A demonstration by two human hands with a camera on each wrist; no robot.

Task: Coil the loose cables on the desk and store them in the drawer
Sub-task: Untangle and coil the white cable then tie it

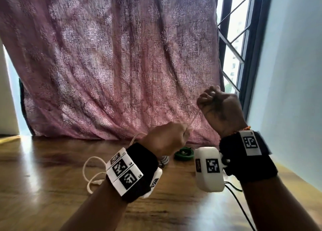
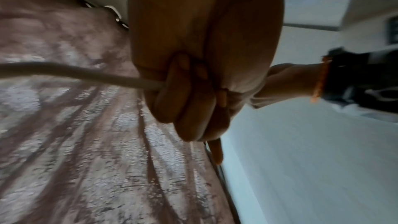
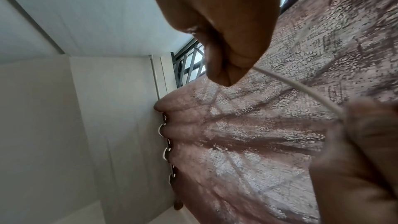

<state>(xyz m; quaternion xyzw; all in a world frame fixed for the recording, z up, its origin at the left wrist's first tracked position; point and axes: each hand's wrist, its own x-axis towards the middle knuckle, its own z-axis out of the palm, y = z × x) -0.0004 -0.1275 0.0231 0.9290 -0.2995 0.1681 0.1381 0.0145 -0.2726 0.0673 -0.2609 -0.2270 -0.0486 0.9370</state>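
A thin white cable [image 1: 194,120] runs taut between my two raised hands above the wooden desk [image 1: 43,187]. My left hand [image 1: 167,137] is a fist around it, and the cable [image 2: 86,74] leaves the curled fingers [image 2: 189,105] sideways. My right hand [image 1: 218,105], higher and to the right, pinches the cable [image 3: 297,88] near its end. The cable's slack loops [image 1: 92,171] hang down to the desk left of my left wrist. No drawer is in view.
A coiled green cable [image 1: 184,153] and a striped black-and-white cable [image 1: 163,160] lie on the desk behind my hands. A black wire [image 1: 238,201] trails along the desk at the right. A pink curtain [image 1: 113,65] hangs behind, with a window [image 1: 233,39] and wall at right.
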